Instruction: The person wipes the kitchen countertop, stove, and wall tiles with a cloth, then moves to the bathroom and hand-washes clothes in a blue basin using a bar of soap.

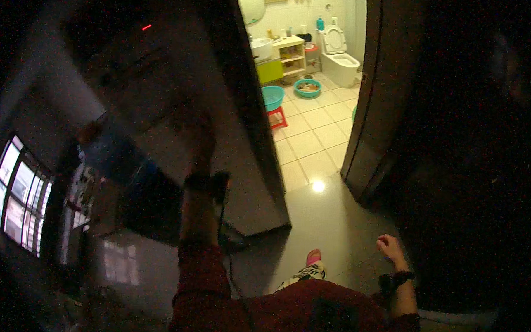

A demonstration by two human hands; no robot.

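My left arm reaches forward on the left, with a dark band at the wrist. My left hand (199, 130) is in deep shadow, before a pale panel or wall (243, 174) beside the lit doorway; its fingers and any contact are too dark to make out. Low at the right hangs my right hand (390, 248), fingers curled in, with nothing visible in it. That wrist also wears a dark band (395, 280). One foot in a pink slipper (314, 256) shows on the floor (320, 220) in front of me.
Beyond the door frame (368, 103) lies a lit, tiled bathroom. A toilet (339, 59) with its lid up, a washbasin (261, 48) and a shelf unit (291, 55) stand there. One teal basin (307, 88) sits on the floor, another (273, 97) on a red stool (279, 118).
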